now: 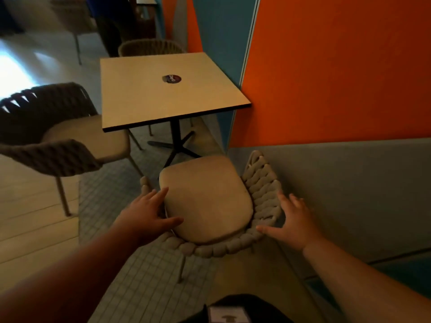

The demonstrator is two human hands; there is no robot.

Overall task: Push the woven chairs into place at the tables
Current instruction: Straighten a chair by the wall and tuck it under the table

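Observation:
A beige woven chair (261, 192) with a tan seat cushion (205, 199) stands right below me, a little short of the square table (144, 101). My left hand (147, 215) is over the chair's left rim, fingers spread, fingertips at the cushion's edge. My right hand (291, 220) lies with spread fingers against the woven back at the right rear corner. Neither hand is closed around anything. A second, darker woven chair (53, 145) stands at the table's left side, angled. A third woven chair (151, 47) shows behind the table's far edge.
An orange and grey partition wall (338, 113) runs close along the right of the chair and table. The table has a black pedestal base (175, 145) and a round sticker (172, 78) on top. A person's legs (109, 31) stand at the far back. Tiled floor lies underfoot.

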